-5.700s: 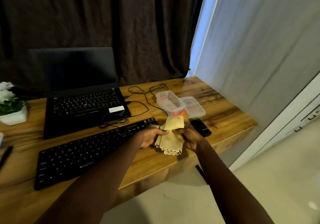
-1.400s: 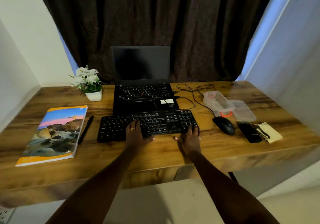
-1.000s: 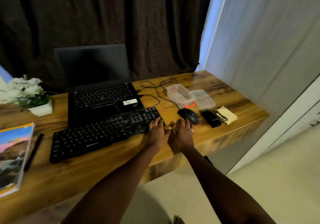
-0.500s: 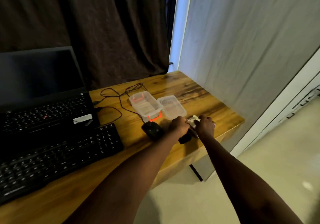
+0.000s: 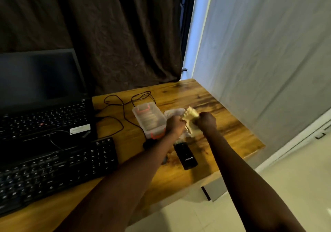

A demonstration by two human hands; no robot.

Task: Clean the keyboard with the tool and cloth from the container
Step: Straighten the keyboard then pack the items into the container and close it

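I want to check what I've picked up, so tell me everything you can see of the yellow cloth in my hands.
The cloth is pale yellow and looks like soft fabric, bunched into folds rather than spread flat. The left hand and the right hand each grip a side of it, holding it above the wooden desk, just right of the clear container. It is blurred, so no pattern or stitching can be made out.
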